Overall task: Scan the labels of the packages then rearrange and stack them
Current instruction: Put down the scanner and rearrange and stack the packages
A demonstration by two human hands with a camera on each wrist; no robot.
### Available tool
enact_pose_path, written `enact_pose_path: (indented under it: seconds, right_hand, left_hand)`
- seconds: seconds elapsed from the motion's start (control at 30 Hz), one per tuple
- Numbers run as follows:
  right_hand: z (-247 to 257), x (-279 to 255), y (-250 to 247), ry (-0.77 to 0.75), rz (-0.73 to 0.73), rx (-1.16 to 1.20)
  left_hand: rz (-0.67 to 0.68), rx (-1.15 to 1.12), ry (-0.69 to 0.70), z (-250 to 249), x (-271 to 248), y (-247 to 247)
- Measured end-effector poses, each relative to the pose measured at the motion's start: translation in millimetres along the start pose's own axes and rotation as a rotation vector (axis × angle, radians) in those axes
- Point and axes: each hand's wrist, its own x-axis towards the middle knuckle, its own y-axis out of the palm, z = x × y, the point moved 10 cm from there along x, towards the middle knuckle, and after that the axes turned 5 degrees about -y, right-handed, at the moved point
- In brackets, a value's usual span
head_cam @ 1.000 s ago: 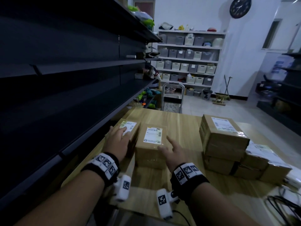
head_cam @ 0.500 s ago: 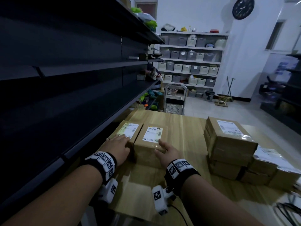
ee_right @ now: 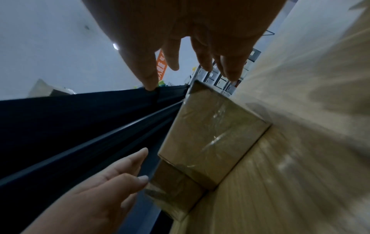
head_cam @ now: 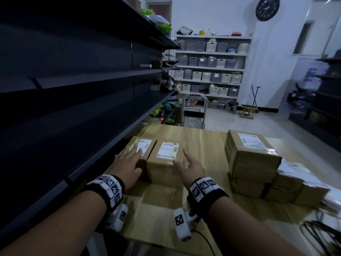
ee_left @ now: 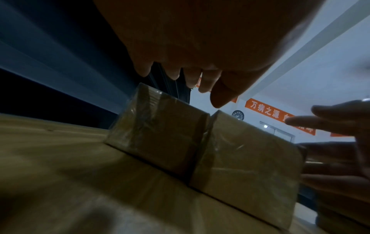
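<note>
Two small taped cardboard boxes with white labels stand side by side on the wooden table point(head_cam: 203, 143): the left box point(head_cam: 145, 146) and the right box point(head_cam: 165, 163). My left hand point(head_cam: 129, 161) hovers over the left box with fingers spread and straight. In the left wrist view its fingertips point(ee_left: 174, 74) hang just above that box point(ee_left: 160, 139), holding nothing. My right hand point(head_cam: 187, 163) is open over the near right corner of the right box point(ee_right: 212, 136), fingers straight. Whether either hand touches a box is unclear.
A stack of larger labelled boxes point(head_cam: 252, 157) with lower parcels point(head_cam: 295, 182) beside it fills the table's right side. Dark metal shelving point(head_cam: 73, 108) runs close along the left. Black cables point(head_cam: 321, 235) lie at the near right. A hand cart point(head_cam: 193, 111) stands beyond the table.
Both hands have left the near edges of the two boxes and moved forward over their tops with fingers spread. The boxes stay side by side.
</note>
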Motion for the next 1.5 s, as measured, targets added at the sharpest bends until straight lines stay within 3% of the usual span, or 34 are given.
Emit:
enact_pose_path:
  seconds: [0.17,0.23,0.47,0.73,1.03,1.23,1.5]
  right_hand:
    - [6.0,-12.9,-43.0,-0.047,-0.121,0.049]
    - [0.6,-18.6,-63.2,-0.053,-0.176,0.125]
    - [-24.5,-50.7,-155.7,0.026,-0.418,0.461]
    - [-24.5,-90.0,-264.2,0.089,-0.722,0.23]
    - [-27.8,-70.5,-271.1,0.221,-0.589,0.133]
    - [-31.6,-61.7,-266.9,0.201,-0.496,0.102]
    - [-26.4,-61.0,-250.2,0.155,-0.486,0.129]
  left_hand:
    - [-0.239,-0.357,0.023,-35.3,-26.7,-25.9]
    - [-0.268,-0.508,0.015,-55.9,-36.8,-21.4]
    - [-0.076,-0.847,0.015,-147.1,-52.5,17.9]
    - [0.069,-1.004,0.054,-245.3,-43.8,28.3]
    - [0.255,-0.979,0.043,-302.2,-29.6,58.1]
    - [0.367,-0.994,0.074,-312.9,-28.5,76.9]
    - [0.304,-1.083,0.106,-291.2,-37.2,61.4]
